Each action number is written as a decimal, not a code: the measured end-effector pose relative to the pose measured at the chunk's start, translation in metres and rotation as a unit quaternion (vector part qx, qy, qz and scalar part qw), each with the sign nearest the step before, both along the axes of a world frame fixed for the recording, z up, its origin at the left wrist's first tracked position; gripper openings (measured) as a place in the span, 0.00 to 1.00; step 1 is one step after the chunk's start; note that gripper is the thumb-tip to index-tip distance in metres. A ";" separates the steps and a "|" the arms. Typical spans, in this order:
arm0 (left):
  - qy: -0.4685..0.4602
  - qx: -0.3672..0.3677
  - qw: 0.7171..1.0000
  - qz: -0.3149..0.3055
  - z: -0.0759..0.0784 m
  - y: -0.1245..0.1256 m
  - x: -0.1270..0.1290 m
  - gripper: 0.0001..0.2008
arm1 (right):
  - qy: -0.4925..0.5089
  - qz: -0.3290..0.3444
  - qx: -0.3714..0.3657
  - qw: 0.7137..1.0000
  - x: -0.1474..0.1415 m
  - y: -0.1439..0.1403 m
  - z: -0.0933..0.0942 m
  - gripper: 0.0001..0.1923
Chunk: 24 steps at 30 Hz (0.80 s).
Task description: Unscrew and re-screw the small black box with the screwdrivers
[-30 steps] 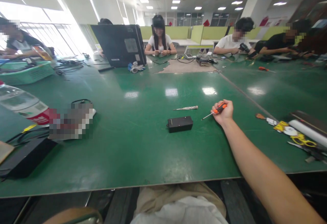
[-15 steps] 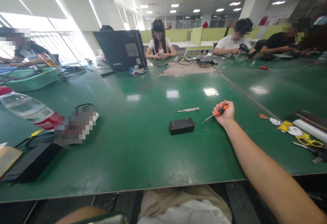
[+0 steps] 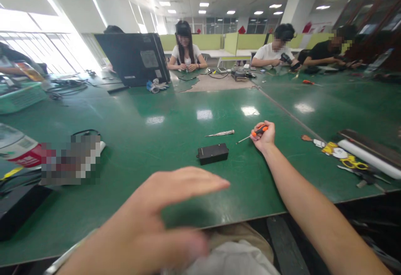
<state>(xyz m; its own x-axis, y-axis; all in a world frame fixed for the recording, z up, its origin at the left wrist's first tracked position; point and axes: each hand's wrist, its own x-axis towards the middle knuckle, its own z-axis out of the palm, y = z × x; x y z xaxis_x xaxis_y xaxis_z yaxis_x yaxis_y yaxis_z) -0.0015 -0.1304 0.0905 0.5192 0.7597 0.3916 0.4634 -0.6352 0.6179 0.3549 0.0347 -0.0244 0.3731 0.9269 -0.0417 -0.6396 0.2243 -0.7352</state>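
Note:
My right hand [image 3: 265,136] rests on the green table [image 3: 175,120] with its fingers closed around an orange-handled screwdriver [image 3: 254,133], whose tip points left. A small black box [image 3: 213,153] lies just left of that hand. Beyond the box lies a silver screwdriver [image 3: 220,133]. My left hand [image 3: 156,220] is raised close to the camera over the table's near edge, blurred, fingers spread and holding nothing.
A black laptop lid [image 3: 133,59] stands at the back left, with gloves [image 3: 156,85] beside it. Yellow scissors [image 3: 352,163] and a white tube [image 3: 366,158] lie at the right. A bottle [image 3: 19,149] and black box [image 3: 19,210] sit at left. People work at the far side.
My left hand has risen into view from below the table edge. The camera has shifted slightly right. My right hand stays on the screwdriver.

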 end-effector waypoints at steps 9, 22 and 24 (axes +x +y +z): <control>0.037 0.060 0.996 0.056 -0.086 0.093 0.040 0.30 | -0.018 -0.001 -0.001 1.000 -0.002 0.001 -0.002 0.16; 0.063 0.059 0.996 -0.006 -0.097 0.131 0.051 0.24 | -0.044 0.035 -0.012 0.998 -0.028 -0.010 0.011 0.17; 0.057 0.052 0.997 -0.001 -0.099 0.127 0.048 0.23 | -0.061 0.026 0.011 0.998 -0.040 -0.012 0.015 0.17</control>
